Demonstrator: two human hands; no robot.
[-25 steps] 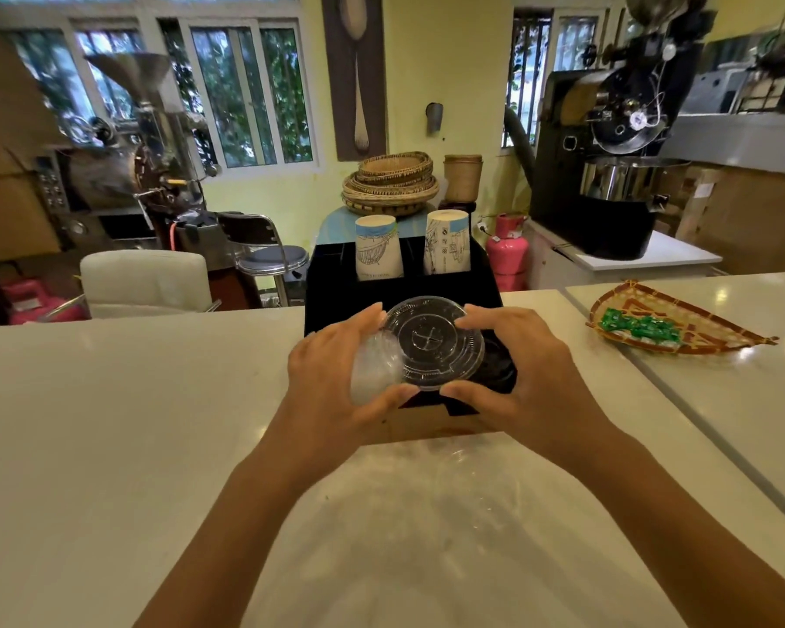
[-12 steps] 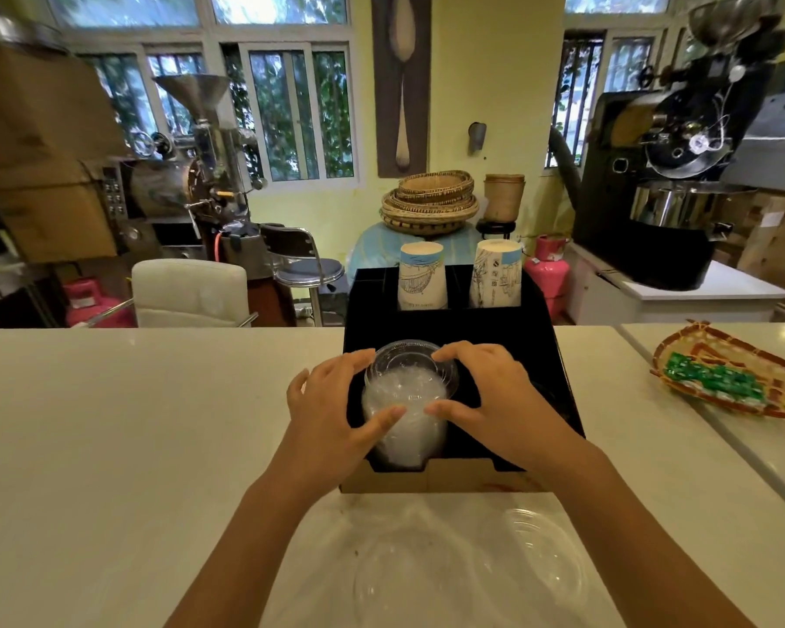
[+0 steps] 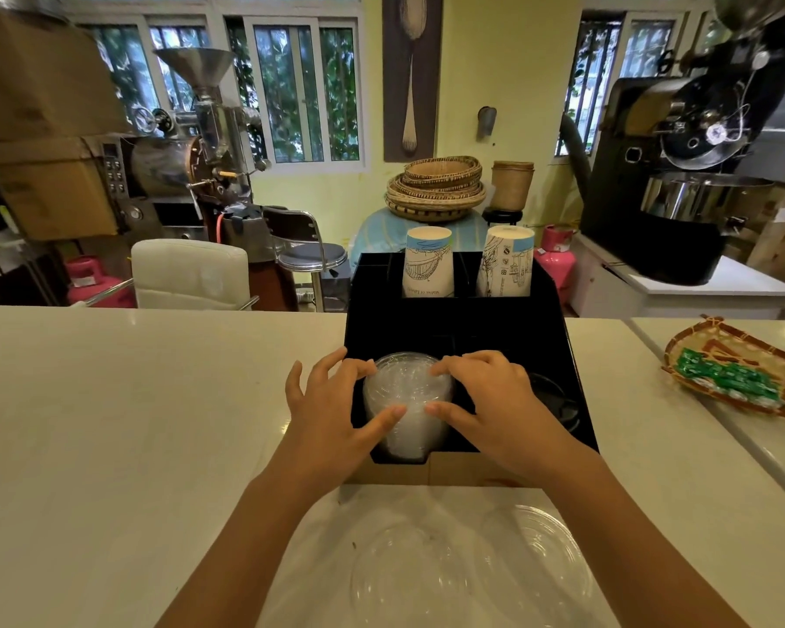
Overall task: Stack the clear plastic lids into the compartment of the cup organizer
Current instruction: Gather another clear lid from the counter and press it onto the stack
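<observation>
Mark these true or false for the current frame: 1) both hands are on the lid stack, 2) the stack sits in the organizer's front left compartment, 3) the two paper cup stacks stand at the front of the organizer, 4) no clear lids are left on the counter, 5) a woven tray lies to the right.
1) True: the left hand and right hand flank the lid stack.
2) True: front left of the cup organizer.
3) False: the paper cups stand in the back compartments.
4) False: loose clear lids lie on the counter, nearer the camera.
5) True: the woven tray lies right.
</observation>
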